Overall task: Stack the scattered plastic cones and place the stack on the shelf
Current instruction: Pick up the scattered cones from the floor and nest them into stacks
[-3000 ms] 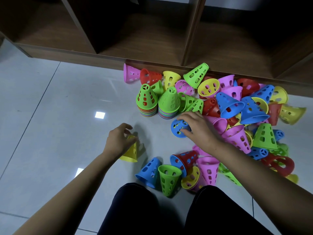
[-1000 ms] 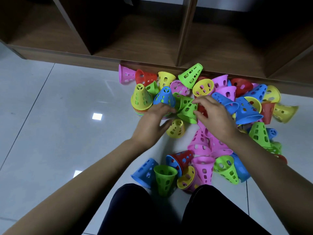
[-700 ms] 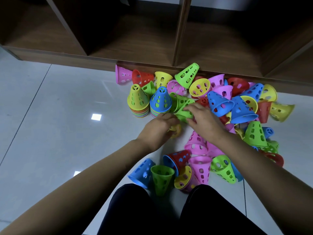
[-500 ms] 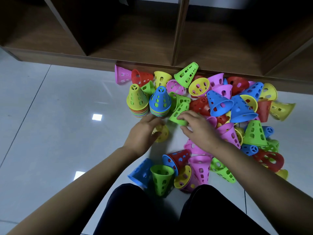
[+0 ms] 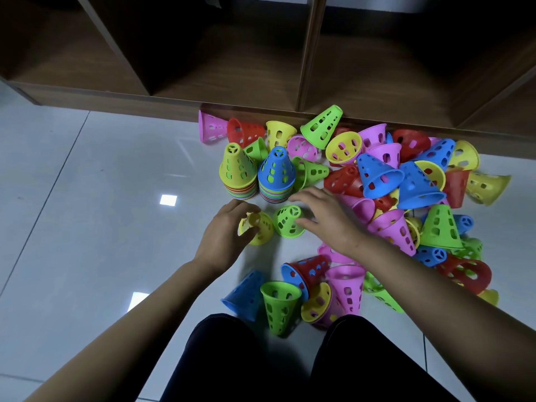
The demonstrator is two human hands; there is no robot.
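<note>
1. Cones (image 5: 377, 175) lie mostly loose on the floor (image 5: 87, 198) before the shelf (image 5: 232, 68). Only a yellow-topped stack (image 5: 237, 175) and a blue-topped stack (image 5: 277, 175) stand built, side by side.
2. Our left hand (image 5: 226, 239) grips a yellow cone (image 5: 258, 227). Our right hand (image 5: 327, 221), fingers spread, holds nothing beside a green cone (image 5: 287, 221).
3. We judge that most of the stacking and all of the shelving remain.

Cam: head-worn, single wide-angle view.
Facing: fwd + down onto floor (image 5: 87, 198); shelf (image 5: 232, 68) at top edge.
Range: close; knees (image 5: 246, 361) at bottom edge.
</note>
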